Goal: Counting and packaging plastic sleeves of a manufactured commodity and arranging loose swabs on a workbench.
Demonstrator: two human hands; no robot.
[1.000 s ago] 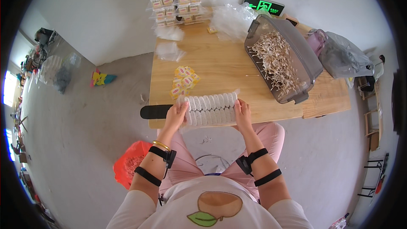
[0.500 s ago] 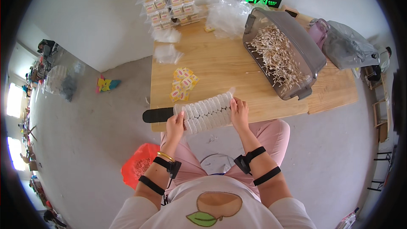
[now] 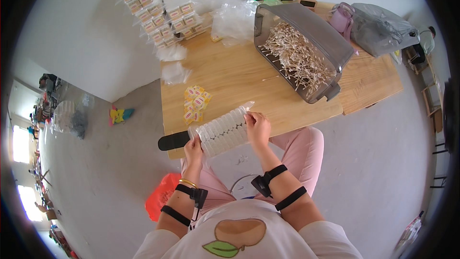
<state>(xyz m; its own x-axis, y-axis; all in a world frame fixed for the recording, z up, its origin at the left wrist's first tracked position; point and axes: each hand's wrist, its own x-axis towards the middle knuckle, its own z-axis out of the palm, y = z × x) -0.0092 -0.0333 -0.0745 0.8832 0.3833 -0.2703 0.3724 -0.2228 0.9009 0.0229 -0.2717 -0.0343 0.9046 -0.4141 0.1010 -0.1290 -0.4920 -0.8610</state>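
Observation:
Between my two hands, above the table's front edge, is a clear plastic bag (image 3: 223,133) packed with two rows of small clear plastic containers. The fingers of my left hand (image 3: 193,152) are closed on its left end, thumb on top. At the other end, my right hand (image 3: 258,127) pinches the bag near its corner. A black strip with a rounded end (image 3: 173,141) sticks out to the left beside my left hand; whether the bag touches it I cannot tell. Just beyond the bag lie several small yellow and white cards (image 3: 195,103) in a loose heap.
A grey translucent bin (image 3: 342,43) of cotton swabs lies tipped on the wooden table (image 3: 230,74). Stacked packs (image 3: 143,7), clear bags (image 3: 235,19), a pink bottle (image 3: 342,18) and a grey plastic bag (image 3: 381,29) stand behind. A red bag (image 3: 163,194) is on the floor.
The whole view has turned and shifted a little. The packed bag now slants more, its right end higher than its left. Both hands still grip it.

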